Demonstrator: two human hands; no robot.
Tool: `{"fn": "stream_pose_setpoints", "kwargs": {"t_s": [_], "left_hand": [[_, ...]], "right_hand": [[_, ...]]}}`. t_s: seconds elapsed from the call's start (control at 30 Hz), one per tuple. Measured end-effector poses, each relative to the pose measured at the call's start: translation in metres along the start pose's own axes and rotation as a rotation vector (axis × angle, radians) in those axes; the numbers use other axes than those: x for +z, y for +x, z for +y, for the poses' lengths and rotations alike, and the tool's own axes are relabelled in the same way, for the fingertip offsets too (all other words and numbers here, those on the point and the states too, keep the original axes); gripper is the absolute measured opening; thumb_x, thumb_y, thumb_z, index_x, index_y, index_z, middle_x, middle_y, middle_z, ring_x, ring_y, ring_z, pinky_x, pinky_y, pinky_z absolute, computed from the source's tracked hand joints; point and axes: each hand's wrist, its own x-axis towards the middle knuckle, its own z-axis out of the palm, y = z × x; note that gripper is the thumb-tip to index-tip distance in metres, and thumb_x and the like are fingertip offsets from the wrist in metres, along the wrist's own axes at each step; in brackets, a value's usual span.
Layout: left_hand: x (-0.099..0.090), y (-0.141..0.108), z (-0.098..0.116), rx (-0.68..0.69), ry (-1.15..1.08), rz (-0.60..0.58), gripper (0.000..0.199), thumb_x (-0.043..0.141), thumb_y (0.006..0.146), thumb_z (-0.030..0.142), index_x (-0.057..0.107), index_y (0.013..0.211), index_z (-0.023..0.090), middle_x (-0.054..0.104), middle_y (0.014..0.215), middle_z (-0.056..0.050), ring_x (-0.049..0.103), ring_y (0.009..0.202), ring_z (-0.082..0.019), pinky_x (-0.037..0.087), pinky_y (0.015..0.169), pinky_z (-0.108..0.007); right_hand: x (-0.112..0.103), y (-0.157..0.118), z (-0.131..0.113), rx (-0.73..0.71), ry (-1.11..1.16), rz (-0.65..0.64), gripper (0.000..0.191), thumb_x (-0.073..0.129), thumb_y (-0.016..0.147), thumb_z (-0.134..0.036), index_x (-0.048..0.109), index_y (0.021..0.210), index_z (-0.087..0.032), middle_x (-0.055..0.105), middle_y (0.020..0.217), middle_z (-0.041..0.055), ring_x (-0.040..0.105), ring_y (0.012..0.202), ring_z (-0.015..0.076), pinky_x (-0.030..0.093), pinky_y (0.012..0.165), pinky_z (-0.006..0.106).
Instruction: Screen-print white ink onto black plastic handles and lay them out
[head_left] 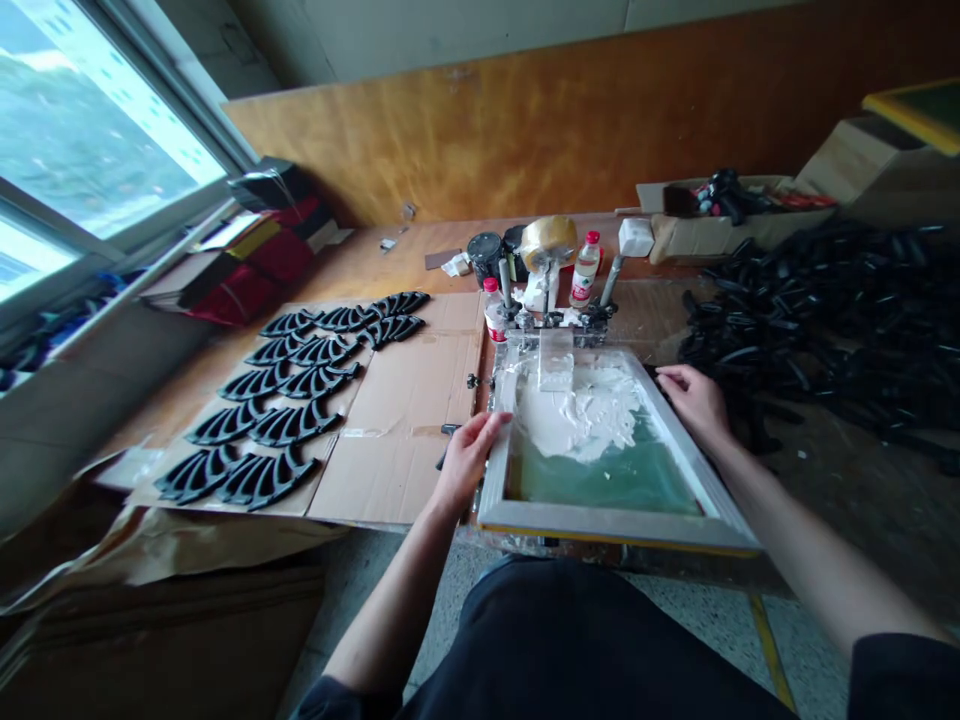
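A silkscreen frame with a green mesh lies in front of me, thick white paste spread over its far half. Beside its left rail, my left hand is closed around a black plastic part, mostly hidden by the hand. My right hand is at the right rail with its fingers pinched together; a dark bit shows at the fingertips, too small to name. A clear block stands at the frame's far end, by the metal clamp.
Black fan-shaped parts lie in rows on cardboard at left. A heap of black parts covers the right side. Red-capped bottles, a tape roll and an open carton stand behind the clamp.
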Motion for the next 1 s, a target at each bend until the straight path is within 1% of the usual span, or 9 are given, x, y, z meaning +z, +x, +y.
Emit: {"fn": "stream_pose_setpoints", "kwargs": {"t_s": [0.07, 0.17, 0.23, 0.3, 0.43, 0.63, 0.77, 0.87, 1.0], "left_hand": [[0.001, -0.004, -0.033, -0.066, 0.066, -0.016, 0.058, 0.058, 0.083, 0.053, 0.058, 0.128, 0.016, 0.056, 0.066, 0.003, 0.042, 0.052, -0.007, 0.033, 0.048, -0.018], [0.006, 0.001, -0.070, -0.109, 0.224, 0.019, 0.066, 0.059, 0.083, 0.047, 0.044, 0.142, 0.021, 0.050, 0.059, 0.007, 0.042, 0.050, -0.008, 0.033, 0.049, -0.018], [0.009, 0.006, -0.084, -0.114, 0.316, 0.042, 0.062, 0.057, 0.084, 0.044, 0.045, 0.141, 0.024, 0.051, 0.060, 0.007, 0.046, 0.053, -0.009, 0.036, 0.052, -0.019], [0.010, 0.010, -0.091, -0.114, 0.369, 0.054, 0.058, 0.056, 0.085, 0.042, 0.048, 0.139, 0.024, 0.053, 0.063, 0.006, 0.050, 0.056, -0.010, 0.038, 0.054, -0.020], [0.008, 0.013, -0.097, -0.119, 0.390, 0.050, 0.054, 0.056, 0.086, 0.043, 0.051, 0.137, 0.024, 0.057, 0.067, 0.004, 0.054, 0.062, -0.011, 0.041, 0.058, -0.021], [0.006, 0.013, -0.101, -0.156, 0.392, 0.027, 0.056, 0.054, 0.087, 0.045, 0.049, 0.139, 0.024, 0.061, 0.073, 0.002, 0.057, 0.067, -0.013, 0.043, 0.062, -0.022], [0.006, 0.013, -0.099, -0.159, 0.400, 0.023, 0.056, 0.054, 0.087, 0.046, 0.050, 0.138, 0.025, 0.061, 0.073, 0.001, 0.056, 0.066, -0.013, 0.043, 0.063, -0.024], [0.005, 0.013, -0.097, -0.154, 0.395, 0.023, 0.056, 0.055, 0.086, 0.046, 0.050, 0.138, 0.025, 0.060, 0.071, 0.002, 0.055, 0.064, -0.013, 0.042, 0.061, -0.024], [0.006, 0.011, -0.094, -0.148, 0.350, 0.029, 0.057, 0.055, 0.085, 0.046, 0.050, 0.138, 0.024, 0.056, 0.068, 0.003, 0.052, 0.061, -0.012, 0.039, 0.057, -0.022]], "right_hand": [[0.010, 0.012, -0.019, -0.194, 0.016, -0.012, 0.037, 0.056, 0.086, -0.036, 0.066, 0.115, -0.016, 0.064, 0.120, 0.0123, 0.065, 0.096, 0.0258, 0.053, 0.085, 0.042], [0.044, 0.014, -0.065, -0.538, -0.082, -0.110, 0.053, 0.071, 0.077, -0.029, 0.057, 0.128, -0.018, 0.047, 0.141, 0.0119, 0.053, 0.120, 0.0298, 0.048, 0.096, 0.044], [0.066, 0.011, -0.089, -0.611, -0.218, -0.203, 0.050, 0.074, 0.074, -0.023, 0.059, 0.121, -0.018, 0.056, 0.128, 0.0122, 0.053, 0.117, 0.0301, 0.048, 0.094, 0.043], [0.081, 0.005, -0.102, -0.604, -0.320, -0.313, 0.033, 0.074, 0.075, -0.019, 0.063, 0.107, -0.019, 0.066, 0.105, 0.0088, 0.060, 0.100, 0.0268, 0.050, 0.083, 0.036], [0.084, -0.022, -0.094, -0.707, -0.380, -0.407, 0.002, 0.063, 0.084, -0.018, 0.063, 0.085, -0.019, 0.066, 0.082, 0.0054, 0.061, 0.082, 0.0216, 0.044, 0.070, 0.029], [0.053, -0.063, -0.072, -1.149, -0.338, -0.582, 0.017, 0.048, 0.086, -0.007, 0.062, 0.083, -0.017, 0.064, 0.082, 0.0059, 0.055, 0.079, 0.0193, 0.038, 0.068, 0.029], [0.047, -0.052, -0.078, -1.066, -0.273, -0.704, 0.012, 0.057, 0.079, -0.008, 0.061, 0.078, -0.019, 0.063, 0.076, 0.0017, 0.055, 0.076, 0.0172, 0.037, 0.066, 0.027], [0.058, -0.052, -0.081, -0.954, -0.268, -0.554, 0.016, 0.055, 0.080, -0.006, 0.063, 0.083, -0.019, 0.066, 0.083, 0.0032, 0.056, 0.081, 0.0180, 0.040, 0.069, 0.027], [0.065, -0.073, -0.068, -1.017, -0.282, -0.420, 0.026, 0.049, 0.082, -0.003, 0.066, 0.097, -0.016, 0.068, 0.098, 0.0080, 0.058, 0.087, 0.0202, 0.044, 0.072, 0.030]]}}
